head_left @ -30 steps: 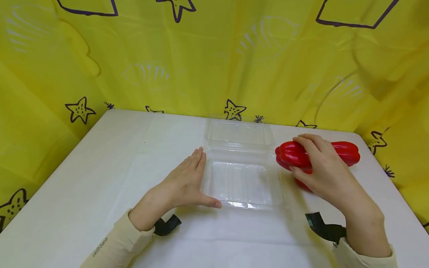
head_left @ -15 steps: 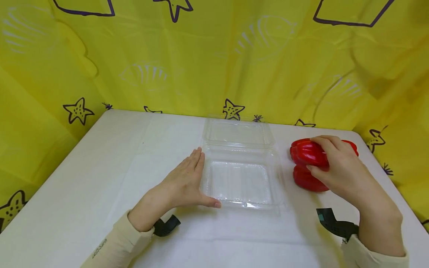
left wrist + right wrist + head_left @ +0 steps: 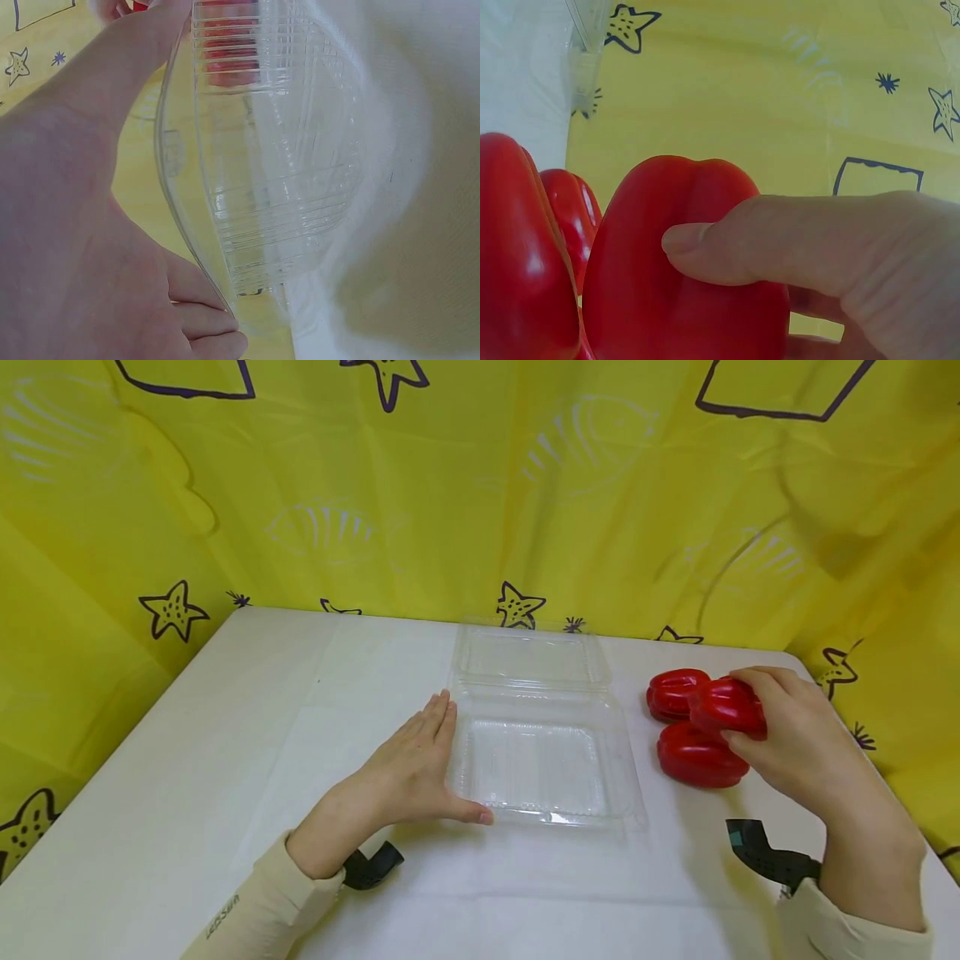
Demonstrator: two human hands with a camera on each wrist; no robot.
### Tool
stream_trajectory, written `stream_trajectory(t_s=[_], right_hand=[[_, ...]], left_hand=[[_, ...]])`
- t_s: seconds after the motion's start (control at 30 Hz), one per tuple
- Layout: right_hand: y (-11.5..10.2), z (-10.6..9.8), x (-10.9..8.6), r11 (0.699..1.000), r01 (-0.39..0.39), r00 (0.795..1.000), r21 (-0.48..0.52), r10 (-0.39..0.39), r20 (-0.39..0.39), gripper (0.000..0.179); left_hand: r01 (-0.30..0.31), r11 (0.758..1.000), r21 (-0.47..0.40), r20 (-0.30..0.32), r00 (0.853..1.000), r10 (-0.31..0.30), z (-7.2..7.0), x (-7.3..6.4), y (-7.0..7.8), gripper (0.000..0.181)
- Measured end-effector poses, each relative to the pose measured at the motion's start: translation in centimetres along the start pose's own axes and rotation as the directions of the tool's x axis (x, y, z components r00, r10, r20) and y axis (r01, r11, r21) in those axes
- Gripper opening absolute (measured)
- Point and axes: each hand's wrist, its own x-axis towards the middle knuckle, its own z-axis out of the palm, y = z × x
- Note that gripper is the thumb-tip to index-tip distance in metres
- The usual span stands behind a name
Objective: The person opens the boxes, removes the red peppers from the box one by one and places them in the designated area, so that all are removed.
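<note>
My right hand (image 3: 798, 739) holds a red bell pepper (image 3: 726, 706) at the right of the table, the thumb pressed against its side in the right wrist view. Behind it to the left lies a second red bell pepper (image 3: 675, 692). In front lies another red bell pepper (image 3: 699, 758). My left hand (image 3: 401, 768) rests with straight fingers along the left side of a clear plastic clamshell container (image 3: 618, 760), its thumb at the front left corner. The container's lid (image 3: 528, 656) is folded back. In the left wrist view the fingers (image 3: 206, 319) touch the container's rim.
A white cloth (image 3: 330, 677) covers the table. A yellow curtain (image 3: 450, 493) with starfish and fish prints hangs behind and at both sides. Below each hand a black wrist mount (image 3: 772, 856) sticks out from the sleeve.
My right hand has moved right with the bell pepper, uncovering the two peppers on the table. Red seen right of the hand earlier is now hidden. The left hand has stayed in place.
</note>
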Motion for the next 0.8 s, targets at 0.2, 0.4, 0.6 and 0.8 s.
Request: stream_trajectory(t_s=[0.2,0.4,0.6,0.8], right_hand=[[0.6,-0.2,-0.3,1.000,-0.004,0.999,0.029,0.006,-0.044,0.070],[1.5,-0.3,-0.4,1.000,-0.013,0.998,0.026,0.014,-0.063,0.069],[2.3,-0.3,-0.7,0.998,-0.070,0.996,-0.001,0.069,-0.059,0.067],[3.0,-0.2,-0.9,0.994,-0.111,0.993,-0.002,0.111,-0.050,0.068]], left_hand=[[0.003,1.000,-0.004,0.002,1.000,-0.003,0.0,0.0,0.1,0.140],[0.009,1.000,-0.007,0.008,1.000,-0.009,0.0,0.1,0.1,0.141],[0.006,1.000,0.002,0.004,1.000,-0.006,0.0,0.1,0.1,0.141],[-0.002,1.000,-0.004,0.000,1.000,0.002,0.1,0.1,0.1,0.141]])
